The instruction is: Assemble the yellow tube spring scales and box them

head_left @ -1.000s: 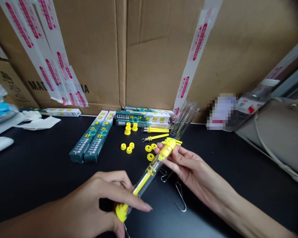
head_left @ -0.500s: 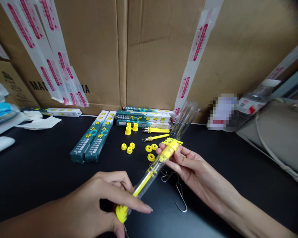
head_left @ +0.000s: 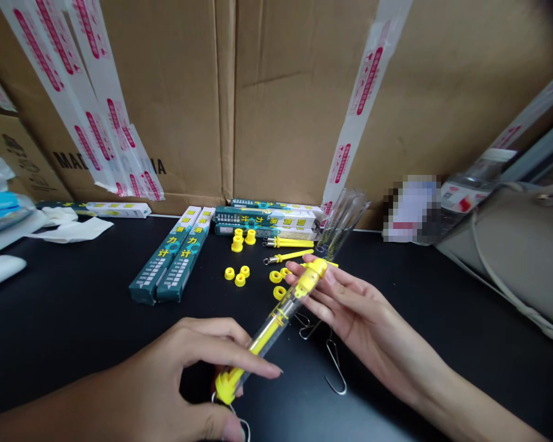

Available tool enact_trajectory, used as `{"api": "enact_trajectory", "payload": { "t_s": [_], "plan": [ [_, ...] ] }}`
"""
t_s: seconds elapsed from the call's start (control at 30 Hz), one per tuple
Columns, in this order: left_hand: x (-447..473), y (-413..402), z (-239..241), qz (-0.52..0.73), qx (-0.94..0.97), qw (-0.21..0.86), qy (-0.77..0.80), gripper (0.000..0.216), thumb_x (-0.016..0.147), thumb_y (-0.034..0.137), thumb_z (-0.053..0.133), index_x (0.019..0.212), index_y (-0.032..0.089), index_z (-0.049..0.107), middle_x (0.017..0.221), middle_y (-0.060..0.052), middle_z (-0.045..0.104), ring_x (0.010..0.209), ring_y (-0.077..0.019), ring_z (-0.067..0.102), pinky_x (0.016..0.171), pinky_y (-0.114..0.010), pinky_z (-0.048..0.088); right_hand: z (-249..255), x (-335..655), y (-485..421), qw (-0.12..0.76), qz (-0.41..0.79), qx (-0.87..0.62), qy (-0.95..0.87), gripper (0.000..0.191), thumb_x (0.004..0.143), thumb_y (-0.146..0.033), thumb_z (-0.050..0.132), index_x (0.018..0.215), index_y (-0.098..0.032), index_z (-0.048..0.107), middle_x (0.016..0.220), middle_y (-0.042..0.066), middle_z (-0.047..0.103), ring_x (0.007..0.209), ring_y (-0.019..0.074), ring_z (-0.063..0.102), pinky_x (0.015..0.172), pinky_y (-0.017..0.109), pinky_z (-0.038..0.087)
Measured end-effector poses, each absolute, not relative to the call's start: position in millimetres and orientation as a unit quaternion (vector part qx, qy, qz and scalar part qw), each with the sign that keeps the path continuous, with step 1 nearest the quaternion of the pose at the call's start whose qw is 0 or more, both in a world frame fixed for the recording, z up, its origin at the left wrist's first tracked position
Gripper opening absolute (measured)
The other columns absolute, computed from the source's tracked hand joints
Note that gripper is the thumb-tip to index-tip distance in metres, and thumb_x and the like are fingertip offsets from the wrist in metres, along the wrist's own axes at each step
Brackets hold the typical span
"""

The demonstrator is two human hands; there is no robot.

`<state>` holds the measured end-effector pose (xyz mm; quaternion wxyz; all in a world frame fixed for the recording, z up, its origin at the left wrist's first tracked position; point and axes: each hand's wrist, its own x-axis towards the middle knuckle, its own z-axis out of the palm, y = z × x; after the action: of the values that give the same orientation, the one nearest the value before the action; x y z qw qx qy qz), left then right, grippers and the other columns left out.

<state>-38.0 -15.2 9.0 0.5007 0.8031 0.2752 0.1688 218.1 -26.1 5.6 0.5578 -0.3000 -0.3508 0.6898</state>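
Observation:
A clear tubular spring scale (head_left: 276, 317) with yellow end caps and a yellow inner rod slants between my hands above the table. My right hand (head_left: 354, 307) grips its upper cap between thumb and fingers. At the lower end, my left hand (head_left: 203, 362) curls its fingers round the tube, with the thumb held away from the yellow cap. A wire hook (head_left: 245, 426) hangs from that cap, beside the left thumb. Loose metal hooks (head_left: 336, 368) lie below my right hand. Yellow rings (head_left: 275, 277) sit just behind the tube, partly hidden by the right fingers.
Yellow collars (head_left: 237, 244), small yellow caps (head_left: 240, 280) and yellow rods with springs (head_left: 289, 256) lie mid-table. Beyond them are printed boxes (head_left: 170, 255) and clear tubes (head_left: 343, 224). A cardboard wall (head_left: 281, 110) closes the back; a grey bag (head_left: 525, 264) and bottle (head_left: 470, 190) stand right.
My left thumb has moved down off the lower cap, and the wire hook there now shows. The upper end of the scale has shifted slightly within my right fingers.

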Motion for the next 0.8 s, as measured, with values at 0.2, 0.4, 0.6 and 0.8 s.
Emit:
{"api": "enact_trajectory", "payload": {
  "t_s": [0.2,0.4,0.6,0.8],
  "plan": [
    [-38.1,-16.6,4.0,0.208,0.815,0.464,0.279,0.031,0.087,0.019,0.067,0.112,0.037,0.073,0.093,0.002,0.067,0.077,-0.0101,0.063,0.071,-0.017,0.050,3.8,218.5,-23.5,0.550,0.671,-0.328,-0.373,0.023,0.094,-0.022,0.067,0.116,-0.019,0.074,0.122,0.008,0.073,0.113,0.0193,0.068,0.100,0.026,0.054],
    [-35.6,-12.4,-8.8,0.269,0.773,0.470,0.331,0.054,0.086,0.016,0.063,0.135,0.039,0.056,0.087,0.005,0.067,0.074,-0.0090,0.067,0.068,-0.015,0.053,5.8,220.0,-25.0,0.562,0.648,-0.357,-0.371,0.028,0.087,-0.021,0.075,0.115,-0.024,0.074,0.111,0.005,0.076,0.104,0.0181,0.071,0.094,0.029,0.059],
    [-36.2,-10.4,-12.9,0.290,0.768,0.448,0.355,0.051,0.085,0.019,0.064,0.134,0.035,0.060,0.082,0.005,0.066,0.070,-0.0088,0.065,0.066,-0.015,0.053,7.1,221.2,-26.6,0.557,0.650,-0.361,-0.370,0.029,0.086,-0.022,0.077,0.115,-0.025,0.074,0.109,0.004,0.077,0.101,0.0170,0.071,0.093,0.029,0.060],
    [-37.9,-7.6,-15.5,0.306,0.776,0.388,0.393,0.044,0.083,0.026,0.068,0.127,0.033,0.066,0.075,0.005,0.060,0.061,-0.0078,0.054,0.059,-0.015,0.048,6.0,219.0,-27.5,0.560,0.619,-0.384,-0.396,0.022,0.084,-0.025,0.078,0.107,-0.023,0.077,0.104,0.004,0.078,0.096,0.0180,0.074,0.088,0.026,0.061]
  ]
}}
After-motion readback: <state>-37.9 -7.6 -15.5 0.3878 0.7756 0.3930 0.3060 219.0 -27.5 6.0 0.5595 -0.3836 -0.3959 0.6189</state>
